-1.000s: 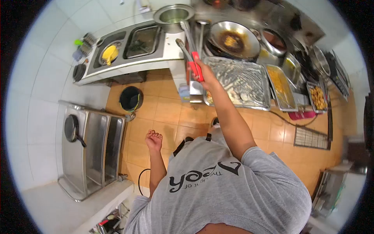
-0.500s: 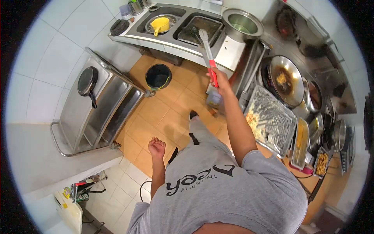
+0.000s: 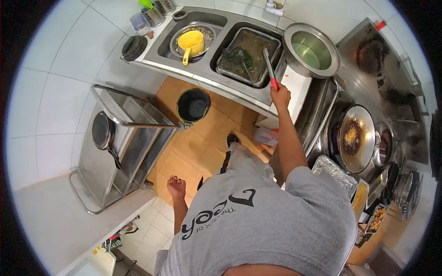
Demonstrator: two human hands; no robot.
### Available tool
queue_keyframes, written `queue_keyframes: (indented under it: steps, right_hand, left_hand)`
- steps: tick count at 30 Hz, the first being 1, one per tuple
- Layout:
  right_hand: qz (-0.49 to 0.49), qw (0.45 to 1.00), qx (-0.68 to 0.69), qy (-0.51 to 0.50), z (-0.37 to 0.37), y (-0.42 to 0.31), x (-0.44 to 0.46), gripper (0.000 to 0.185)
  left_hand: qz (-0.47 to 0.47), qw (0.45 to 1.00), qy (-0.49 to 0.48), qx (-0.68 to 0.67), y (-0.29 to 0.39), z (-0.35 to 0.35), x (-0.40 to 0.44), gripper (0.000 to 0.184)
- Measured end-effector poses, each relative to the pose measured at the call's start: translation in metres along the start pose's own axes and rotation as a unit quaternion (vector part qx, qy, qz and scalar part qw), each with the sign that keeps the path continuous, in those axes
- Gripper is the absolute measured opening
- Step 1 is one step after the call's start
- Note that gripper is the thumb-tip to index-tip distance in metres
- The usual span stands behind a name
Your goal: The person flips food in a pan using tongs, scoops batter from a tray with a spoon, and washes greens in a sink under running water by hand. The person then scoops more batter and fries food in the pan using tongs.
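My right hand (image 3: 281,98) is wrapped round the red handle of a pair of metal tongs (image 3: 269,66). The tongs reach over the right sink basin, their tips above a rectangular metal tray (image 3: 232,76) that lies in it. Dark water or residue and a dark scouring pad-like clump (image 3: 237,59) show in the tray; whether the tips touch anything I cannot tell. My left hand (image 3: 177,186) hangs low at my side with its fingers curled in, nothing visible in it. In the left basin a yellow dipper (image 3: 191,42) rests on a round metal pan (image 3: 207,46).
Right of the sink stands a large metal pot (image 3: 313,50) with liquid. A wok (image 3: 357,138) with oil sits on the stove, beyond a foil-lined tray (image 3: 334,172). A black bucket (image 3: 193,106) is on the floor. A metal trolley (image 3: 90,168) carries a frying pan (image 3: 103,131).
I have stepped closer to the sink. The tongs in my right hand have moved over the right basin and tilted the other way. My left hand still hangs curled at my side.
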State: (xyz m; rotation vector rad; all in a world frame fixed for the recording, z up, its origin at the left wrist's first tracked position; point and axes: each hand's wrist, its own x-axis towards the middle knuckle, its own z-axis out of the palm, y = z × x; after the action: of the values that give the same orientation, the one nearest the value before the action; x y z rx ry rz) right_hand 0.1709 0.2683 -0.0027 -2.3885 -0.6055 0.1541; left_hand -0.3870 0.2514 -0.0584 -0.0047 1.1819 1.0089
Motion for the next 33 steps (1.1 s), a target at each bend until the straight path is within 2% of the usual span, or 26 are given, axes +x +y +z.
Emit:
queue_keyframes:
  steps: [2,5,9,13,14,17,19,20,21,23,26,29,31,32,33]
  right_hand:
    - [-0.003,1.0,-0.005,-0.012,0.008,0.008,0.01,0.029]
    - [-0.005,1.0,-0.016,-0.026,0.02,0.014,0.018,0.031]
    - [0.035,0.996,0.007,-0.077,0.043,0.02,0.03,0.037]
    - [0.114,0.954,0.232,-0.153,0.073,0.024,0.043,0.044]
    - [0.081,0.971,0.194,-0.116,0.09,0.031,0.052,0.046]
    - [0.097,0.972,0.175,-0.12,0.1,0.018,0.065,0.051]
    - [0.092,0.961,0.232,-0.118,0.11,0.014,0.067,0.056]
    - [0.095,0.96,0.253,-0.074,0.116,0.009,0.066,0.051]
    - [0.029,0.983,0.175,-0.053,0.116,0.004,0.064,0.048]
    - [-0.105,0.994,0.019,0.0,0.109,-0.004,0.062,0.045]
    - [-0.122,0.991,-0.049,0.021,0.136,0.017,0.06,0.041]
    - [-0.14,0.989,0.03,-0.035,0.121,0.009,0.04,0.039]
    - [-0.138,0.99,0.005,-0.038,0.087,-0.026,-0.009,0.051]
    - [-0.131,0.99,0.025,-0.05,0.106,-0.011,-0.018,0.053]
    - [-0.173,0.984,0.045,-0.012,0.112,-0.022,-0.05,0.051]
  left_hand:
    - [0.019,1.0,0.018,0.008,0.004,0.022,0.008,0.01]
    - [-0.002,1.0,-0.008,-0.012,0.005,0.034,0.023,0.012]
    - [-0.028,0.999,0.031,0.012,0.003,0.052,0.032,0.012]
    - [-0.041,0.998,0.015,0.033,0.006,0.056,0.044,0.015]
    - [-0.04,0.998,0.015,0.04,0.009,0.056,0.045,0.016]
    - [-0.016,0.998,0.019,0.054,0.018,0.066,0.04,0.017]
    - [0.0,0.998,0.005,0.056,0.026,0.061,0.037,0.016]
    - [0.007,0.998,-0.003,0.056,0.028,0.056,0.034,0.016]
    - [0.014,0.998,0.01,0.058,0.029,0.052,0.03,0.015]
    - [0.026,0.997,0.031,0.063,0.033,0.046,0.019,0.014]
    - [0.019,0.997,0.038,0.065,0.035,0.018,0.011,0.014]
    - [0.006,0.999,0.023,0.046,0.038,-0.016,0.007,0.015]
    - [-0.012,0.999,0.008,0.042,0.045,-0.033,0.007,0.019]
    - [-0.028,0.999,-0.001,0.045,0.048,-0.039,0.009,0.023]
    - [-0.047,0.996,0.003,0.076,0.053,-0.035,0.006,0.026]
